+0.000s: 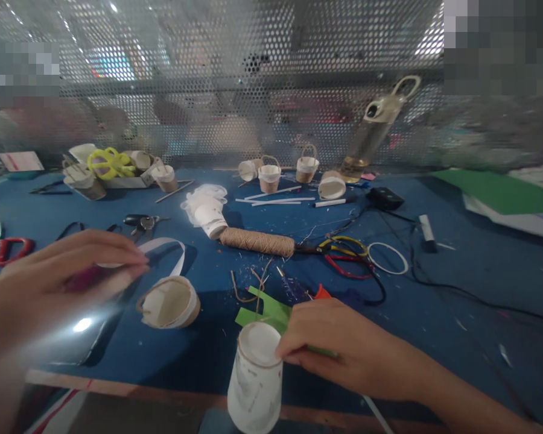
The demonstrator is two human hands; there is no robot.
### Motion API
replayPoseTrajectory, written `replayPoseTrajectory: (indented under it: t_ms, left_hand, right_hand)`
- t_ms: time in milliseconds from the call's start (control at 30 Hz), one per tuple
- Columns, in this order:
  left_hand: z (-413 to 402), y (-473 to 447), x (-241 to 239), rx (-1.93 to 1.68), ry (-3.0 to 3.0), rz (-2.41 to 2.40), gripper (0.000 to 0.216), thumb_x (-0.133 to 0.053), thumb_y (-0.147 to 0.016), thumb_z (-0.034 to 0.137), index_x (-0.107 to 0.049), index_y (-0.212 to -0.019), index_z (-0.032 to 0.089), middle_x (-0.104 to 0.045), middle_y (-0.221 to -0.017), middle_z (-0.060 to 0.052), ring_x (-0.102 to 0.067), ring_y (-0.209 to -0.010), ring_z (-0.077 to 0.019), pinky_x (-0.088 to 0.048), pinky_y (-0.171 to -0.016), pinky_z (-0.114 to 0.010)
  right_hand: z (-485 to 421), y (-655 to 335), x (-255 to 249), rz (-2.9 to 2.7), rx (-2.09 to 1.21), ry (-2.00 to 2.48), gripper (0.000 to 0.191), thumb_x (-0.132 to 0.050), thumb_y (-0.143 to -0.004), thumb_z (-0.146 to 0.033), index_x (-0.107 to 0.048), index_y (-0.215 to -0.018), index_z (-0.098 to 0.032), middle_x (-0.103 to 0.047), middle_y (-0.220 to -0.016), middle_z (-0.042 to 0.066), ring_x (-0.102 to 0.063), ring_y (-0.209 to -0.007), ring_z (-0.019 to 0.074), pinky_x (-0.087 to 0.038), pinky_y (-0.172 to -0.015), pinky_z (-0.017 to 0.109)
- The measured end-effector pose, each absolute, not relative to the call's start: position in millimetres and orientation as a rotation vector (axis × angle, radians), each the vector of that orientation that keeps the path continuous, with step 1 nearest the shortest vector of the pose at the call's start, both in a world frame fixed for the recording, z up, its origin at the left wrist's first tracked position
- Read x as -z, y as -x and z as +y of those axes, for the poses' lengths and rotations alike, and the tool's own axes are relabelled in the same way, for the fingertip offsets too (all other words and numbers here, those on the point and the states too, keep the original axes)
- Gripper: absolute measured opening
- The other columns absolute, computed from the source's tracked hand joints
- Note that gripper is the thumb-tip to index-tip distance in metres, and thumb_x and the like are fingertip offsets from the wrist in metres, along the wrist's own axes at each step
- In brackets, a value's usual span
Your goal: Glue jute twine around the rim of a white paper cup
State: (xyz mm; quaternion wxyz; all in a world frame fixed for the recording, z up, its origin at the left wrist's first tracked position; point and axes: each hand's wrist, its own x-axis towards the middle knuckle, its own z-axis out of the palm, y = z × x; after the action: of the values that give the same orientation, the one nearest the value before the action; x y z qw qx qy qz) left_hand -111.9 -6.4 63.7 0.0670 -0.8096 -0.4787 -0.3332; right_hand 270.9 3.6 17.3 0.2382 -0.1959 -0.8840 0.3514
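My right hand (339, 346) rests at the near edge of the blue table (457, 289), fingers closed on a white paper cup (256, 380) standing upside down, with a green paper piece (265, 310) under the fingers. My left hand (49, 289) hovers blurred at the left. Its fingers are pinched together near a pink object and a white paper strip (172, 253); what they grip I cannot make out. A cut cup wrapped in twine (169, 301) lies on its side between the hands.
A twine spool (257, 241), scissors (344, 256), a white ring (388, 258), stacked cups (208, 214) and small cup baskets (269, 175) lie farther back. Yellow scissors (108, 161) sit in a tray at the left. A bottle (373, 129) leans on the perforated screen. Green paper (498, 190) lies at the right.
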Motion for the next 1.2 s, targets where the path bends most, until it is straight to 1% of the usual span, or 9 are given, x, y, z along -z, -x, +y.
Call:
replayPoseTrajectory:
  t_ms: [33, 200, 267, 367, 600, 733, 800, 1033, 1200]
  left_hand:
    - [-12, 106, -58, 1.09, 2.434, -1.421, 0.007, -0.073, -0.097, 0.026, -0.077, -0.094, 0.032, -0.074, -0.105, 0.011, -0.07, -0.091, -0.0121, -0.051, -0.089, -0.025]
    - [-31, 64, -36, 1.339, 2.669, -1.239, 0.023, -0.074, -0.089, 0.007, -0.073, -0.095, 0.029, -0.071, -0.105, 0.0, -0.072, -0.095, -0.0189, -0.06, -0.084, -0.03]
    - [-34, 47, -30, 1.422, 2.74, -1.2, 0.024, -0.074, -0.088, 0.006, -0.071, -0.095, 0.029, -0.07, -0.096, 0.0, -0.072, -0.092, -0.0201, -0.062, -0.081, -0.032]
    - [-36, 27, -21, 1.46, 2.787, -1.145, 0.021, -0.077, -0.09, 0.007, -0.071, -0.095, 0.027, -0.073, -0.097, -0.001, -0.072, -0.093, -0.0215, -0.061, -0.09, -0.04]
    - [-42, 9, -3, 1.565, 2.806, -1.323, 0.019, -0.069, -0.097, 0.01, -0.071, -0.1, 0.028, -0.072, -0.1, 0.002, -0.07, -0.096, -0.0162, -0.057, -0.088, -0.029]
    - [-48, 2, -1, 1.595, 2.826, -1.335, 0.022, -0.064, -0.099, 0.01, -0.072, -0.106, 0.029, -0.072, -0.105, 0.0, -0.068, -0.105, -0.0193, -0.056, -0.094, -0.033]
    - [-47, 1, -1, 1.569, 2.835, -1.296, 0.024, -0.063, -0.099, 0.008, -0.073, -0.108, 0.028, -0.072, -0.106, -0.001, -0.068, -0.105, -0.0189, -0.057, -0.092, -0.031]
    - [-39, 5, -2, 1.483, 2.765, -1.347, 0.031, -0.062, -0.095, 0.001, -0.073, -0.107, 0.027, -0.072, -0.107, 0.001, -0.069, -0.102, -0.0133, -0.055, -0.092, -0.021]
    - [-40, -4, 2, 1.589, 2.838, -1.342, 0.021, -0.066, -0.097, 0.006, -0.072, -0.101, 0.027, -0.073, -0.102, 0.002, -0.069, -0.1, -0.0128, -0.055, -0.091, -0.019]
  right_hand:
    - [4, -271, -17, -2.427, -0.966, 0.547, 0.013, -0.063, -0.105, -0.017, -0.075, -0.101, -0.017, -0.078, -0.089, 0.0, -0.065, -0.079, 0.011, -0.047, -0.076, 0.021]
    - [4, -272, -17, -2.424, -0.97, 0.563, 0.013, -0.062, -0.106, -0.019, -0.074, -0.101, -0.018, -0.078, -0.089, 0.0, -0.066, -0.079, 0.0111, -0.046, -0.077, 0.022]
    - [4, -272, -16, -2.434, -0.959, 0.572, 0.014, -0.061, -0.106, -0.02, -0.074, -0.101, -0.018, -0.078, -0.089, 0.0, -0.065, -0.08, 0.0115, -0.046, -0.077, 0.023]
    - [5, -273, -15, -2.451, -0.954, 0.593, 0.014, -0.061, -0.106, -0.02, -0.073, -0.1, -0.019, -0.077, -0.088, -0.001, -0.065, -0.079, 0.0116, -0.045, -0.077, 0.023]
    - [7, -275, -15, -2.474, -0.939, 0.673, 0.018, -0.058, -0.109, -0.027, -0.073, -0.101, -0.022, -0.077, -0.087, -0.001, -0.065, -0.079, 0.013, -0.046, -0.077, 0.025]
    - [9, -275, -14, -2.431, -0.919, 0.692, 0.02, -0.057, -0.109, -0.03, -0.074, -0.102, -0.022, -0.078, -0.089, 0.001, -0.067, -0.08, 0.0138, -0.048, -0.077, 0.025]
    - [9, -275, -14, -2.409, -0.922, 0.685, 0.019, -0.058, -0.109, -0.029, -0.074, -0.102, -0.021, -0.078, -0.089, 0.001, -0.068, -0.08, 0.0135, -0.048, -0.077, 0.025]
    - [8, -274, -12, -2.393, -0.933, 0.663, 0.013, -0.062, -0.106, -0.023, -0.073, -0.102, -0.02, -0.078, -0.09, 0.001, -0.067, -0.08, 0.0123, -0.048, -0.078, 0.023]
    - [8, -276, -10, -2.393, -0.924, 0.67, 0.011, -0.063, -0.106, -0.022, -0.074, -0.102, -0.02, -0.077, -0.088, 0.0, -0.066, -0.078, 0.0122, -0.047, -0.078, 0.023]
